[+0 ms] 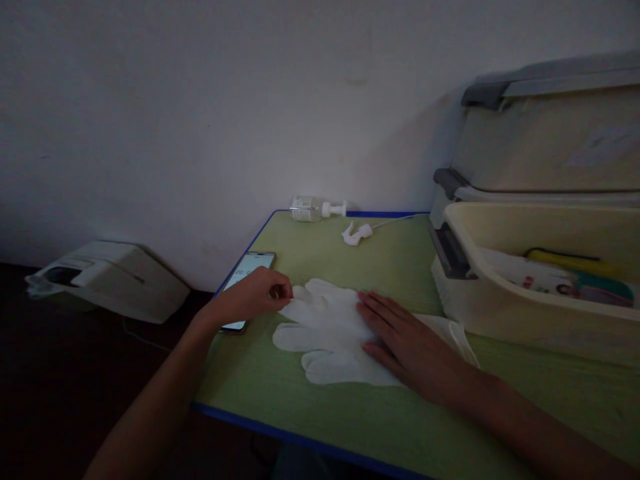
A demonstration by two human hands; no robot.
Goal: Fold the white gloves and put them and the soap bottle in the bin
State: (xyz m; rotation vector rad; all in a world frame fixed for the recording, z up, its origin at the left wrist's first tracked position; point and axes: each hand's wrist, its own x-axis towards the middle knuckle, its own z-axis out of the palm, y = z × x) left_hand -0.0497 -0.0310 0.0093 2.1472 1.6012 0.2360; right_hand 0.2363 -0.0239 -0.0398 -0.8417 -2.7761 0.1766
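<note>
White gloves (330, 333) lie flat on the green table, fingers toward the left and cuffs toward the right; whether they are a stacked pair I cannot tell for sure. My left hand (265, 290) pinches the tip of one glove finger at the upper left. Across the palm and cuff area my right hand (400, 340) rests flat, its fingers stretched out and pressing on the glove. Under my left wrist, partly covered, lies a phone (255, 262) with a lit screen showing digits.
A clear pump bottle (306, 209) lies on its side at the table's (310, 257) back edge, with a white spray trigger head (357, 233) near it. On the right stands an open cream bin (525, 313) holding packets. A white box-like container (120, 280) sits lower left.
</note>
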